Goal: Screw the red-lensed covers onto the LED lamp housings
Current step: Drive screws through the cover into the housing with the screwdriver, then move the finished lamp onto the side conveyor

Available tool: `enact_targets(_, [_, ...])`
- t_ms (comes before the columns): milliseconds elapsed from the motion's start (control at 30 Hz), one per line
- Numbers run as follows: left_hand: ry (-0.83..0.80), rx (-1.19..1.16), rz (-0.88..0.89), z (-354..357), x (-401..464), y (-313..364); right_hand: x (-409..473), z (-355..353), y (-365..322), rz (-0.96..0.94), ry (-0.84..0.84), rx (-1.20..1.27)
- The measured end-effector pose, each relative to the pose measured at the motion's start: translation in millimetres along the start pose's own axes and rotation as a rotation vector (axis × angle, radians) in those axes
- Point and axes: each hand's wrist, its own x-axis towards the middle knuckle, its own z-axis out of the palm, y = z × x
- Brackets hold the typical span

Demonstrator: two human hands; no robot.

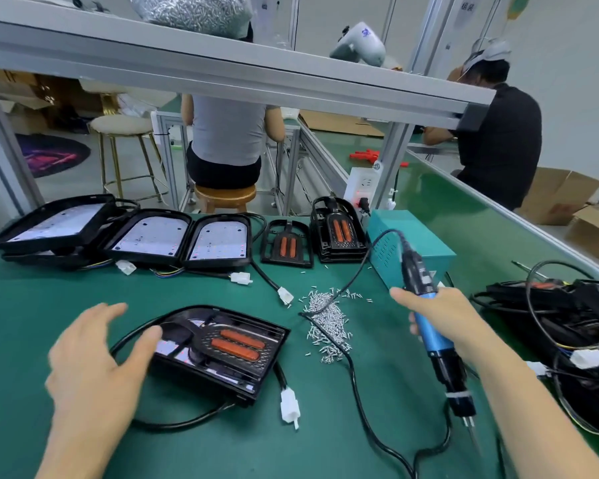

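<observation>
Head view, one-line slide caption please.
Left hand steadies black red-lensed lamp; right hand holds blue electric screwdriver.

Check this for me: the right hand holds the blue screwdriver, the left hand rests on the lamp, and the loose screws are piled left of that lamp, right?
Not quite. The head view shows the screws piled right of the lamp, between it and the screwdriver. The rest holds.

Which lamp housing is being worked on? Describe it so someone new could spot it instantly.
On the green bench mat, look at the near edge, between the person's two hands. The lamp housing lies there alone, with the left hand resting on its left end. Unlike the open housings in the back row, it already wears a red-lensed cover.
</observation>
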Motion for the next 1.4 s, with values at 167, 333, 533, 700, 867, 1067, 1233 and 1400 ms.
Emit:
enact_targets(167, [-0.049, -0.363, -0.329, 4, -4, -24, -15, -20, -2, -0.114, -0.049, 0.295])
enact_targets(333, [-0.076, -0.535, -0.402, 9, -1, -26, -20, -26, -10, -0.147, -0.036, 0.202])
enact_targets(533, [-0.123, -0.514, -0.411, 10, 3, -25, -5, -16, 9, 0.007, 0.080, -0.136])
enact_targets(700, [-0.125, -0.298, -0.380, 18, -1, -18, 8, 4, 22, 0.047, 0.075, -0.656])
enact_targets(867, [-0.110, -0.162, -0.349, 23, -5, -12, 16, 19, 27, 0.049, 0.099, -0.796])
enact_targets(1067, [-0.117, -0.147, -0.337, 25, -5, -13, 21, 31, 24, 0.049, 0.177, -0.834])
enact_targets(1233, [-0.121, -0.178, -0.332, 25, -6, -14, 21, 40, 26, 0.034, 0.268, -1.013])
enact_targets(1400, [-0.136, -0.215, -0.325, 23, -8, -12, 22, 43, 30, 0.075, 0.275, -1.084])
